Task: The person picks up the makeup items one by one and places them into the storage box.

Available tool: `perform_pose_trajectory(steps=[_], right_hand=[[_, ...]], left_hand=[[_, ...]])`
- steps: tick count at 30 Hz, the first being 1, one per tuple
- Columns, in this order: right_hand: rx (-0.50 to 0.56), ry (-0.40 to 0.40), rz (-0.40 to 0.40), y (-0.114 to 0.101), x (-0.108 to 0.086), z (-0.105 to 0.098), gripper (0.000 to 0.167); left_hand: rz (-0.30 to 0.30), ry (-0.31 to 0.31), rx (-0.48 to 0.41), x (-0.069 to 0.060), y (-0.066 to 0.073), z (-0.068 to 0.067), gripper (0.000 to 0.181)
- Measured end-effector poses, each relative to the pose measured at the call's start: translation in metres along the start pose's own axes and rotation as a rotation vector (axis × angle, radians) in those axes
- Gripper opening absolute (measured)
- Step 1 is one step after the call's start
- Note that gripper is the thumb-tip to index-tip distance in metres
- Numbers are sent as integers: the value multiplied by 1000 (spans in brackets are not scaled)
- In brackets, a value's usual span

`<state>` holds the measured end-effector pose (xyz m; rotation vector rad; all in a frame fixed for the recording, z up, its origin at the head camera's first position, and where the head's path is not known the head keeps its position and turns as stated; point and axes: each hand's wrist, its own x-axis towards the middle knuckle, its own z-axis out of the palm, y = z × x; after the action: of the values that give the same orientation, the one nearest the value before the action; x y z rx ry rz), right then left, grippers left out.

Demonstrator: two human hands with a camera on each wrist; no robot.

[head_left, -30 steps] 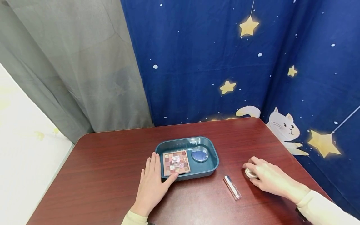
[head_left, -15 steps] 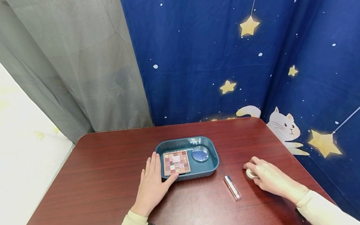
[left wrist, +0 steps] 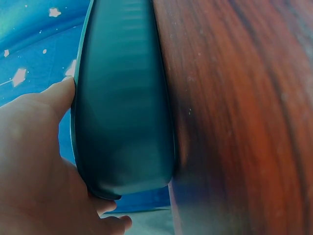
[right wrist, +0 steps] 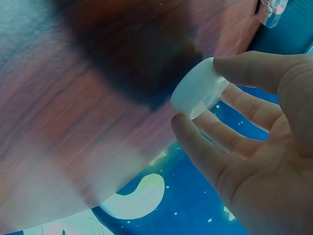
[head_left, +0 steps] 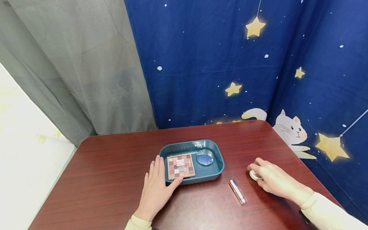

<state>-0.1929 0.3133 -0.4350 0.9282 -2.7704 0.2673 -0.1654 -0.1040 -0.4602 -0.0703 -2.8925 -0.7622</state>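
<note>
My right hand pinches a small round white jar between thumb and fingertips, just over the right side of the table. In the right wrist view the jar is tilted and a clear part shows on its hand side. My left hand rests on the left end of a teal oblong basin, its fingers straight along the side and its thumb touching the front rim. Inside the basin lie an eyeshadow palette on the left and a round dark blue-and-clear compact on the right.
A slim clear tube with a silver cap, like a lip gloss, lies on the table between the basin and my right hand. The reddish-brown table ends at the back against a grey curtain and a blue starry one.
My right hand and the white jar have shifted very slightly up and to the left in the head view. My left hand, the basin and its contents have stayed still.
</note>
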Motion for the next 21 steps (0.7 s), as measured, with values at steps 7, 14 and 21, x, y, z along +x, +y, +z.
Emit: perform_pose_trajectory(steps=[7,14,21], right_hand=[[5,30,-12,-1,7,2,31],[-11,58,-37,-4,14,0,32],[-2,64,-29,-6,23,-4,34]], left_hand=[[4,8,-4,-1,-1,2,107],[4,2,-5,-1,-1,1,107],[2,1,-1,-1,0,0,107]])
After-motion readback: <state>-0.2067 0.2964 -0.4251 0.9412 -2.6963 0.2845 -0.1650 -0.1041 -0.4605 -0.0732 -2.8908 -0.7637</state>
